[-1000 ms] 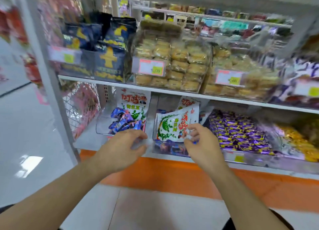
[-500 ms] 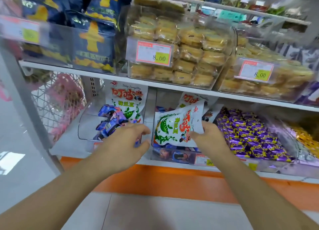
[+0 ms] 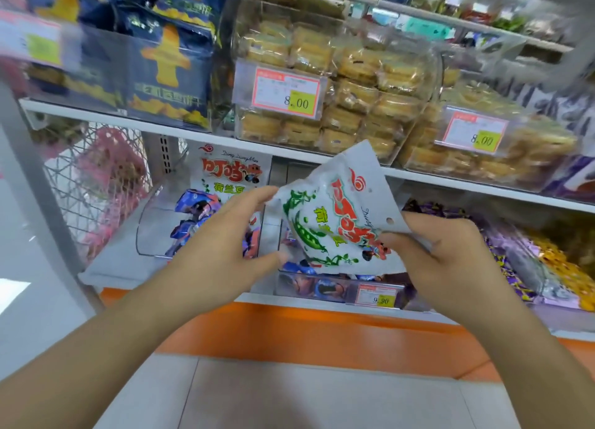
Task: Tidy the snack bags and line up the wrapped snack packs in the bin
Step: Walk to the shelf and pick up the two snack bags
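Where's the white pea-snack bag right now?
The white pea-snack bag is mid-frame in the head view, tilted, held between the left hand and right hand above the clear bin of blue wrapped packs.

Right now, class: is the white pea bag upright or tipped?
Tipped. The bag lies turned sideways between left hand and right hand; its print runs slantwise, hang hole at right.

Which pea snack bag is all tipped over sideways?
The white pea bag held in both hands is tilted; the other bag stands upright in the left bin.
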